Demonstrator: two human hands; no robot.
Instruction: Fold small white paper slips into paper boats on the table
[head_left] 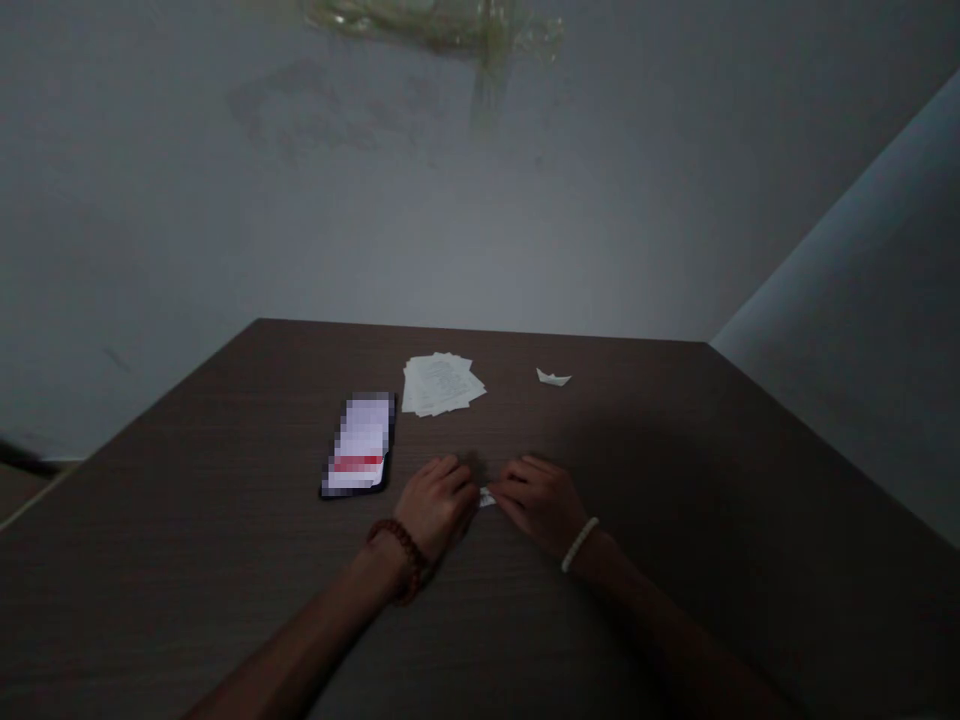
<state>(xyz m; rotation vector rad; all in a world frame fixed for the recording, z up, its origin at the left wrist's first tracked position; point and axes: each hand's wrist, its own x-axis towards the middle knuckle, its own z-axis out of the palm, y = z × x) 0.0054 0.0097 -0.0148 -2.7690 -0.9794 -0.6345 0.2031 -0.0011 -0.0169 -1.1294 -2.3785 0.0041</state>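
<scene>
Left to right: black phone with a lit, pixelated screen (358, 445) lies flat left of your left hand (439, 505), which wears a reddish-brown bead bracelet (397, 562), while a loose pile of white printed paper sheets (442, 385) sits beyond it. Your left fingers curl at the near-hidden left end of a small white marked paper piece (487, 497) between your hands, grip can't be told; your right hand (540, 500), white bead bracelet (580, 545) at wrist, pinches its right end, fingers nearly closed. Beyond your right hand, a small white folded-paper boat (553, 379) stands on the dark brown wood-grain table (637, 390).
</scene>
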